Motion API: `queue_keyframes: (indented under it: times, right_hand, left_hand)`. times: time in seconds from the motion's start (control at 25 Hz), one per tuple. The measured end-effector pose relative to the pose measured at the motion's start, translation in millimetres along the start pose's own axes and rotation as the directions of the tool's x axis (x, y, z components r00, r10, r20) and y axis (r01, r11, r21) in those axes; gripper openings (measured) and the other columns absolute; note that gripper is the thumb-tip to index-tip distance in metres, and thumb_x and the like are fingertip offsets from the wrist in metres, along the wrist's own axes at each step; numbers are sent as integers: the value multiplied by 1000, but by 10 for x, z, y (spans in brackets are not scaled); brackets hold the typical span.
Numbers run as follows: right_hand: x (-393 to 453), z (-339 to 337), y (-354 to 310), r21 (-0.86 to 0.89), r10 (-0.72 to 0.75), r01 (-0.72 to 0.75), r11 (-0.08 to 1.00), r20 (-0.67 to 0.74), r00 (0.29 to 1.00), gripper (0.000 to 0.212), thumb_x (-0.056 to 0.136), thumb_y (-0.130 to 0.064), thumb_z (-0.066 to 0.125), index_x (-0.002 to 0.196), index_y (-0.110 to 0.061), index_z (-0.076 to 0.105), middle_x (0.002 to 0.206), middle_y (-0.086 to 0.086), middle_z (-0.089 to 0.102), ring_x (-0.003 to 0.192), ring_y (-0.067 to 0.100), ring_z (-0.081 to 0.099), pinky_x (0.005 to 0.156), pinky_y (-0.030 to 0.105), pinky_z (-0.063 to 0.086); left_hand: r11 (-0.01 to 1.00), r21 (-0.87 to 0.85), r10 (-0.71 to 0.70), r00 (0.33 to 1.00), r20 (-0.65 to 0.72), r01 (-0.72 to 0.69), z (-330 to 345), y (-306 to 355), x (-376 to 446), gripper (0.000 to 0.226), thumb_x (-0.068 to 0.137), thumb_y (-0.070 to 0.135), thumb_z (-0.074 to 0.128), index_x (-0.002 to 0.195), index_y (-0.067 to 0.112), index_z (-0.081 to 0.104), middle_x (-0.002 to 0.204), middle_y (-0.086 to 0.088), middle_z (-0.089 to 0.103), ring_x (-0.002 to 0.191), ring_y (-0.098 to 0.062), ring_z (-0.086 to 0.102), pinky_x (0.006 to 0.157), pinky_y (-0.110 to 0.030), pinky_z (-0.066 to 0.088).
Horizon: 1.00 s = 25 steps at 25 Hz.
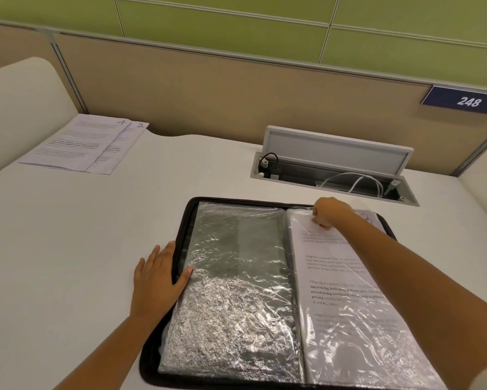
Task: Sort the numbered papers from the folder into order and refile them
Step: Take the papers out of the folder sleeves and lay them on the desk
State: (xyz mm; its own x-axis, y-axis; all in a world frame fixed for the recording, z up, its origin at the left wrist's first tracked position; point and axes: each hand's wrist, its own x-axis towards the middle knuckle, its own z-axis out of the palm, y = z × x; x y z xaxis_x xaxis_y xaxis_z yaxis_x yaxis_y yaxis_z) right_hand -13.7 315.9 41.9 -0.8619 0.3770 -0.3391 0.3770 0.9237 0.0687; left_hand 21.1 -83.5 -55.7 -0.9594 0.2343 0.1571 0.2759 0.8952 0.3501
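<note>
A black zip folder (152,358) lies open on the desk in front of me. Its left side shows empty, crinkled clear sleeves (231,277). On the right side a printed paper (340,294) sits inside a clear sleeve, with a handwritten number near its top right corner partly hidden. My right hand (328,213) pinches the top edge of that paper or sleeve. My left hand (159,273) lies flat with fingers straight on the folder's left edge, thumb on the sleeves. Two papers marked 4 (76,142) and 2 (124,147) lie overlapped at the far left.
An open cable hatch (335,170) with white cables is sunk into the desk just behind the folder. A beige partition (208,88) with a blue sign reading 248 runs along the back. The desk curves away at the left.
</note>
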Motion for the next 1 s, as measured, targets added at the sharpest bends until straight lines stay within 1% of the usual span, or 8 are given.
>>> queue_keyframes:
  times: [0.16,0.28,0.36,0.44,0.52,0.64,0.8,1.0]
  right_hand:
    - [75,-222,-144,108,40,-29,994,-100,994,24,92,-16,55,113,-5,60,107,12,63,94,28,60,81,34,46]
    - [163,-440,-249,298,102,-17,954,-272,957,22,98,-16,45,113,-2,53,107,19,60,98,35,58,75,36,43]
    - [203,-589,-300,458,164,38,888,-392,905,18,100,-16,40,107,-4,51,94,17,58,86,31,57,68,33,40]
    - [203,-769,-353,612,237,134,779,-485,842,16,101,-16,37,99,-7,49,87,12,54,76,23,50,63,28,35]
    - [178,-974,-398,684,300,248,686,-577,760,16,101,-17,37,94,-8,48,83,8,52,74,18,46,60,24,33]
    - [111,-1241,-456,666,317,384,640,-684,657,17,100,-19,40,100,-7,52,82,3,54,68,11,46,57,22,36]
    - [-33,-1324,-611,566,222,554,611,-794,566,13,98,-17,47,98,-7,55,87,-3,57,76,6,51,62,10,39]
    - [-377,-1460,-1050,374,125,747,549,-921,369,11,93,-12,53,95,-3,60,88,-5,59,85,8,57,77,18,46]
  left_hand:
    - [1000,-1,4,1000,2,-4,7,-5,-5,85,83,73,15,145,18,31,146,0,41,140,-19,24,113,-45,15]
    - [1000,0,1,1000,3,-1,12,-11,0,83,83,72,16,144,18,32,144,0,42,140,-20,26,112,-46,18]
    - [1000,9,-2,1000,4,2,19,-8,2,82,83,72,17,143,18,34,143,0,44,139,-20,28,111,-47,20]
    - [1000,11,-9,1000,3,9,25,-7,2,81,84,71,18,143,18,35,143,0,44,139,-20,28,110,-47,21]
    - [1000,11,-7,1000,8,7,26,-10,3,81,84,71,17,143,19,34,143,1,45,139,-20,28,111,-47,21]
    - [1000,10,3,1000,18,-3,36,-13,3,81,85,71,16,144,19,34,143,1,44,139,-19,26,111,-47,19]
    - [1000,-1,8,1000,5,-8,48,-2,-3,83,84,73,15,144,18,33,145,2,41,140,-19,25,112,-47,17]
    - [998,-60,1,1000,14,0,-11,35,-9,93,79,79,14,146,17,29,148,2,36,141,-20,23,113,-44,13]
